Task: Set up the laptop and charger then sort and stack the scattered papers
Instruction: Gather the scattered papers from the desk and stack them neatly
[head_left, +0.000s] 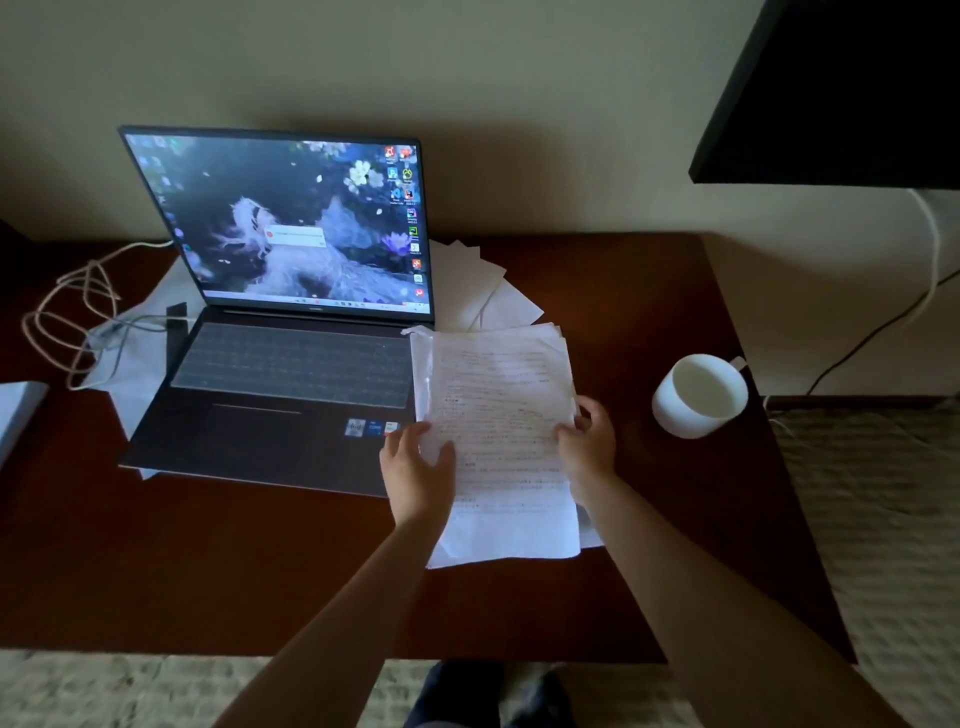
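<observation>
Single head-worn view, wide-angle, looked forward and steeply down from above the near edge of the dark wooden desk (260, 571). Faced the wall (467, 78) behind the desk. Sat close (both forearms entered from the bottom edge). Edges bowed outward. No second view, so no shared area.

A dark wooden table (208, 561) stands against a pale wall (467, 78); the floor is perhaps carpet (883, 519).

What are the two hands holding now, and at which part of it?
Both hold the stack of printed papers. The left hand grips its left edge near the lower corner; the right hand grips its right edge.
</observation>
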